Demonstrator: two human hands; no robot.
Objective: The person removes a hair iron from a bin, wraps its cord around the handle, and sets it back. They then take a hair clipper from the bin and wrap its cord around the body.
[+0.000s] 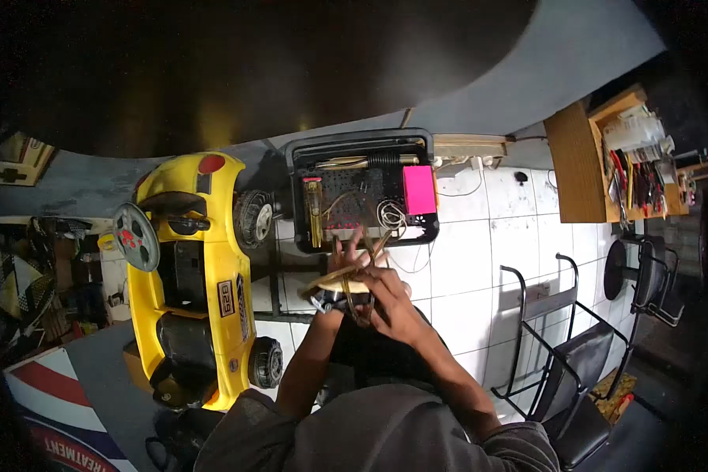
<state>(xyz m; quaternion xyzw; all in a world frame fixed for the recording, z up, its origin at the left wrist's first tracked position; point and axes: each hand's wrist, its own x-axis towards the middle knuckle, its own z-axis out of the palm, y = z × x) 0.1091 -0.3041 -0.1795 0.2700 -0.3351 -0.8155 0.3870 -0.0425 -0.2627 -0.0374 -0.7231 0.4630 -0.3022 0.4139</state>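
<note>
white floor tiles (460, 271) are lying bright below; from where i am standing, the person's grey shirt (370, 433) is taking up the nearest ground; just ahead of it two hands are meeting at one tan-and-dark bundle (346, 287) in front of the body; the right hand (393, 303) is closing its fingers on brownish strands at the bundle's side; the left hand (353, 257) is sitting behind it, mostly covered, fingertips showing past the top; whether it is clamping or only propping, i cannot tell; the bundle is looking light to me, its strands probably thin and bendy, so hard pulling on one loop would be risking a kink; its glossy lower patch is seeming slippery, and the tan band is offering the surer hold; just beyond the fingers a black crate (358, 143) is holding a pink box (419, 191), a coil of white cable (391, 216) and an amber-coloured tool (315, 208); to the left a yellow toy car (222, 259) is standing beside the crate; to the right a black chair (570, 370) is standing well apart; farther off, a wooden cabinet (570, 165) is showing crowded small items, too blurred for naming.
</note>
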